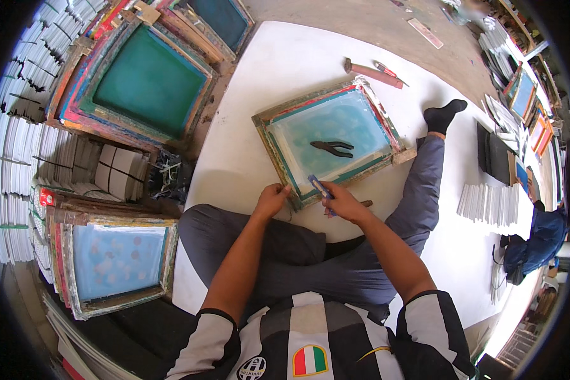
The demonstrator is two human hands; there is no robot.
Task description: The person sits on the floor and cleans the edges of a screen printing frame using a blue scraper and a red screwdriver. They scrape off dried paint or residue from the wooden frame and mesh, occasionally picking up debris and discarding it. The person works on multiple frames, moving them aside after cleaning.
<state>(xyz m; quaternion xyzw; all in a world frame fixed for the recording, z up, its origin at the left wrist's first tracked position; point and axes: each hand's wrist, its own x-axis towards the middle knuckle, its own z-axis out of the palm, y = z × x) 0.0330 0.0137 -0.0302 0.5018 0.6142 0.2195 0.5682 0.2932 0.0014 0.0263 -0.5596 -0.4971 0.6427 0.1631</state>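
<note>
A screen-printing frame [335,180] with a wooden rim and pale blue mesh lies tilted before me on the white tabletop. Black-handled pliers [333,149] rest on its mesh. My right hand [347,202] is closed around a slim blue tool [317,184], which looks like a utility knife, over the frame's near edge. At the frame's near left corner, my left hand [272,200] has its thumb and fingers pinched together. Whatever the left fingers hold is too small to make out. A brownish handle end [366,203] shows beside my right hand, mostly hidden.
Beyond the frame lie a hammer [375,73] and a screwdriver [386,68]. More screen frames [149,82] lean at the left, near stacked white sheets [12,152]. My outstretched leg [419,183] borders the frame's right. A white stack [491,204] and another person [538,237] are farther right.
</note>
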